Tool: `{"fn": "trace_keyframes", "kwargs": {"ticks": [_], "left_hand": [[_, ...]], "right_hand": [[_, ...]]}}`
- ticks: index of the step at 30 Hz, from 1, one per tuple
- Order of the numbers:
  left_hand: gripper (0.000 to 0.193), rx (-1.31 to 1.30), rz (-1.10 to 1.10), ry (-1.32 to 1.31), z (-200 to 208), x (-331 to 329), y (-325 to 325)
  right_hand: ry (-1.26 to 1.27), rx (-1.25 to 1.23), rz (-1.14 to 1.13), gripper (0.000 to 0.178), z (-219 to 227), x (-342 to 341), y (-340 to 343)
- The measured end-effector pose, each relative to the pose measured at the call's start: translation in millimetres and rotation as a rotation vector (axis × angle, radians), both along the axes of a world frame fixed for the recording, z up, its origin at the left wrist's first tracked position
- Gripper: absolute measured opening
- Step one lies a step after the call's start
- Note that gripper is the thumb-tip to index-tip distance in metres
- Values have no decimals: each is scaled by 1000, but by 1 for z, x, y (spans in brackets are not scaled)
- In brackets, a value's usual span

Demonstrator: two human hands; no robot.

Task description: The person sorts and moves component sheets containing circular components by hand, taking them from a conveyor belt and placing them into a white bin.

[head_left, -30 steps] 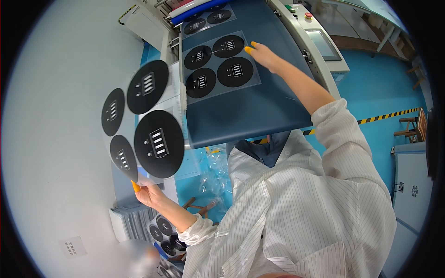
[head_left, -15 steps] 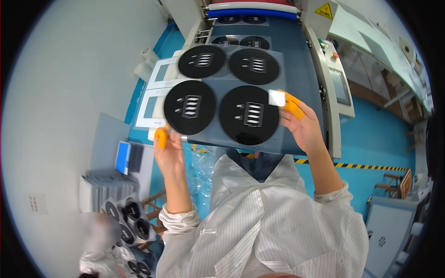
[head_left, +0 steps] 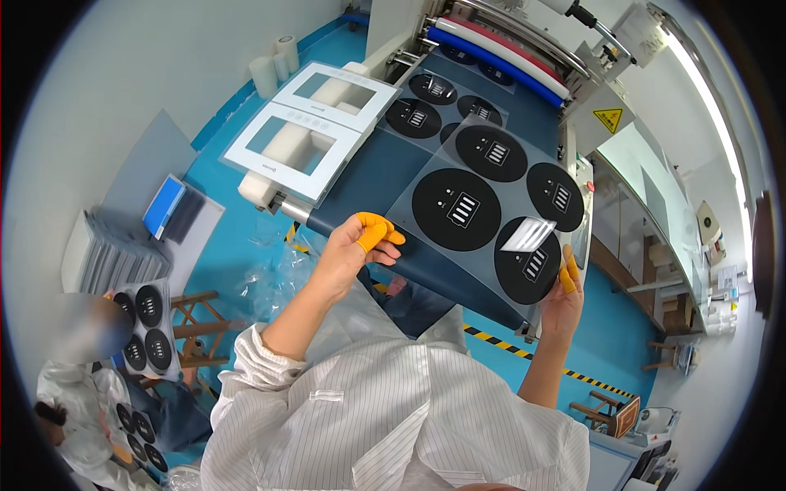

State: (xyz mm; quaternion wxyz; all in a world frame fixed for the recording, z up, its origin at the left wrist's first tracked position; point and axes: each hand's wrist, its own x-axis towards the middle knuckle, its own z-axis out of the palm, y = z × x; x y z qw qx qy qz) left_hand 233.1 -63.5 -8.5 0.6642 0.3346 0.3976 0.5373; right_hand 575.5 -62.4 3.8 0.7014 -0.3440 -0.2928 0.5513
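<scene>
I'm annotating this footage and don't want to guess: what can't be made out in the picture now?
In the head view:
Left hand: whether it touches the held sheet is unclear; the fingers are curled beside its edge.
Lower-right disc: partly covered by a bright patch.
Middle sheet: nearest disc partly covered by the held sheet.
Farthest sheet: cut off by the blue roller.
Co-worker's head: blurred.

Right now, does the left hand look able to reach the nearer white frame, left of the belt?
Probably yes: between the left hand and the white frame, only a bare part of the dark belt shows. Whether that hand holds the sheet is unclear.
</scene>
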Motion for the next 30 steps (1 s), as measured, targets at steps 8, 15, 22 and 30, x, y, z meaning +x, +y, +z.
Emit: {"fn": "trace_keyframes", "kwargs": {"ticks": [8,15,22,30], "left_hand": [[17,-169,209,63,-21,-30,-12],[15,-228,318,2,-40,-58,-29],[14,-266,341,-41,-53,-62,-33],[14,-283,339,-84,-57,-61,-32]], "right_hand": [[-74,-29,22,33,-9,-8,8],[-71,-96,46,31,-28,-20,11],[-102,-179,36,32,-33,-41,9],[-175,-248,90,32,-40,-60,11]]}}
